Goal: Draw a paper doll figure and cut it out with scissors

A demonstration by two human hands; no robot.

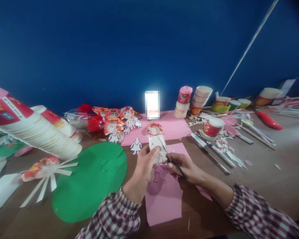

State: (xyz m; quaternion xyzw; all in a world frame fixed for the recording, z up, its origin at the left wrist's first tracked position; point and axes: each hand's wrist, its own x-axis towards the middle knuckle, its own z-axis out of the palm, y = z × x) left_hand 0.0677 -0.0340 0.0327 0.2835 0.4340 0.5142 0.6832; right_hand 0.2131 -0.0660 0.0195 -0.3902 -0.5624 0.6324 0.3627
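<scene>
My left hand (147,162) pinches a piece of white paper (156,142) that has a figure outlined on it in dark lines. Black-handled scissors (177,166) are gripped in my right hand (183,166), their blades at the right edge of that paper. Under both hands lies a pink paper sheet (163,205) with dark pen lines near its top. Just left of the paper rests a cut-out paper figure (136,146) with a purple outline. Beyond my hands, a red-and-yellow ring (154,128) lies on another pink sheet (174,127).
A green paper oval (89,186) and tilted stacked paper cups (40,132) occupy the left. Several finished paper figures (114,124) stand behind. To the right are pens (220,154), a red paper cup (212,128), paper scraps (233,156) and cup stacks (200,99) near the blue wall (114,49).
</scene>
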